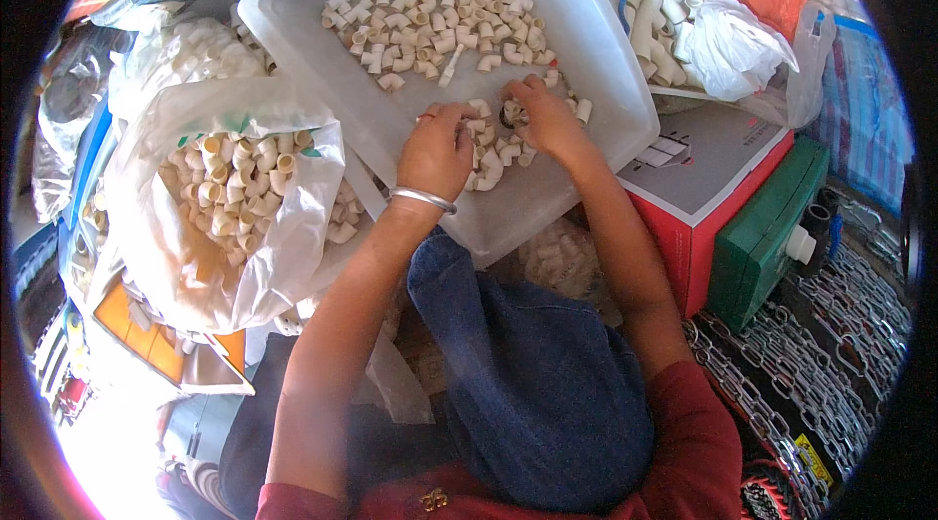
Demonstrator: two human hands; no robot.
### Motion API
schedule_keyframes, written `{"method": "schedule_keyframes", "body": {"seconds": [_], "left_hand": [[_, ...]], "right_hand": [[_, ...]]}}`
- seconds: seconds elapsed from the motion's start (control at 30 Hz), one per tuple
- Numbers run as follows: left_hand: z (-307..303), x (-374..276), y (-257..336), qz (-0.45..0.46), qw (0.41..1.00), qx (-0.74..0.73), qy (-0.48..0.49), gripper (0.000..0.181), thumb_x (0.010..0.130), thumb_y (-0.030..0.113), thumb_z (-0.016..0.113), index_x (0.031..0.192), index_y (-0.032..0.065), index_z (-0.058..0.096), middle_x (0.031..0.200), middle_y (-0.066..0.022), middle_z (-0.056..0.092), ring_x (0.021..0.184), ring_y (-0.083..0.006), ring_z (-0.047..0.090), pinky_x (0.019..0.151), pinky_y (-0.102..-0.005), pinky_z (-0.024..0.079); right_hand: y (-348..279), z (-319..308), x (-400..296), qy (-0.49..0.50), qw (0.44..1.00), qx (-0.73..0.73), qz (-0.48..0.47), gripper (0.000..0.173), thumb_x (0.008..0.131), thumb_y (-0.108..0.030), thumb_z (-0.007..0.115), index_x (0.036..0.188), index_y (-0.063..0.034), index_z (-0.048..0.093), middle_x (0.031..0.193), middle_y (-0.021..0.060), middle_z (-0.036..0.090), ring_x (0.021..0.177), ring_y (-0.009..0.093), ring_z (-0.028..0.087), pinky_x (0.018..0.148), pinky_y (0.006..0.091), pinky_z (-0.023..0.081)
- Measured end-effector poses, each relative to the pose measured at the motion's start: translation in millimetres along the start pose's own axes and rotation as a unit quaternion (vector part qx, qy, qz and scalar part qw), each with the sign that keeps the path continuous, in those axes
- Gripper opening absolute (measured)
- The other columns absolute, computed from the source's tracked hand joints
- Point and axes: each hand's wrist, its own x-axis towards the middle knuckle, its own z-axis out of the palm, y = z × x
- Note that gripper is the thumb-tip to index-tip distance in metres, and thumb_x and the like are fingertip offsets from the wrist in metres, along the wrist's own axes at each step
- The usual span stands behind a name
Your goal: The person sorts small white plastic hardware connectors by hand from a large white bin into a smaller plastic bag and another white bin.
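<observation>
A white plastic tub (pixel 586 7) holds a wide heap of cream plastic pipe elbows and tees (pixel 447 14), with a smaller pile of fittings (pixel 487 168) nearer me. My left hand (pixel 440 146), a silver bangle at its wrist, is at the left edge of the smaller pile; its fingertips touch or hover over fittings, and a firm hold cannot be made out. At the pile's right, my right hand (pixel 538 113) has its fingers curled round a small fitting with a dark opening (pixel 511 112). A white tee with a long stem (pixel 452 65) lies between the two heaps.
An open plastic bag of pipe elbows (pixel 234 183) stands at the left. Right of the tub are a container of larger pipe fittings (pixel 663 21), a red and grey box (pixel 703 175), a green case (pixel 769 227) and metal chains (pixel 813 344). Blue cloth (pixel 542 388) lies across my lap.
</observation>
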Motion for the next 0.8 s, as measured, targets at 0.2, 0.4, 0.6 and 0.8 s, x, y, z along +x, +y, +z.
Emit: {"method": "schedule_keyframes", "body": {"seconds": [0.2,0.4,0.6,0.8], "left_hand": [[3,6,2,-0.087,0.986,-0.143,-0.026,0.019,0.089,0.009,0.057,0.106,0.0013,0.062,0.106,-0.0130,0.064,0.091,-0.0277,0.065,0.081,-0.0343,0.052],[14,1,-3,-0.233,0.771,-0.589,-0.062,0.043,0.099,0.039,0.038,0.123,0.0061,0.052,0.119,-0.0123,0.058,0.109,-0.0276,0.058,0.091,-0.0441,0.047],[-2,-10,7,-0.228,0.510,-0.822,-0.111,0.045,0.099,0.044,0.037,0.124,0.0096,0.052,0.121,-0.0105,0.058,0.113,-0.0279,0.055,0.096,-0.0471,0.045],[-12,-12,12,-0.195,0.486,-0.846,-0.102,0.041,0.099,0.040,0.038,0.124,0.0104,0.049,0.123,-0.0143,0.056,0.116,-0.0315,0.053,0.097,-0.0496,0.046]], "right_hand": [[-2,-5,-1,0.005,1.000,-0.005,0.004,0.044,0.068,-0.003,0.067,0.110,-0.0089,0.057,0.104,0.0160,0.054,0.097,0.037,0.058,0.081,0.0433,0.049],[-72,-41,-18,-0.008,0.953,0.251,-0.172,0.030,0.079,-0.010,0.070,0.107,-0.0043,0.062,0.110,0.0134,0.060,0.099,0.025,0.060,0.084,0.0361,0.049],[-90,-83,-23,-0.033,0.942,0.271,-0.195,0.027,0.085,-0.016,0.068,0.110,-0.0062,0.066,0.105,0.0078,0.063,0.091,0.016,0.061,0.080,0.0320,0.051],[-87,-127,-3,-0.051,0.952,0.253,-0.162,0.029,0.085,-0.014,0.068,0.114,-0.0107,0.066,0.090,-0.0006,0.065,0.078,0.006,0.057,0.065,0.0227,0.047]]}}
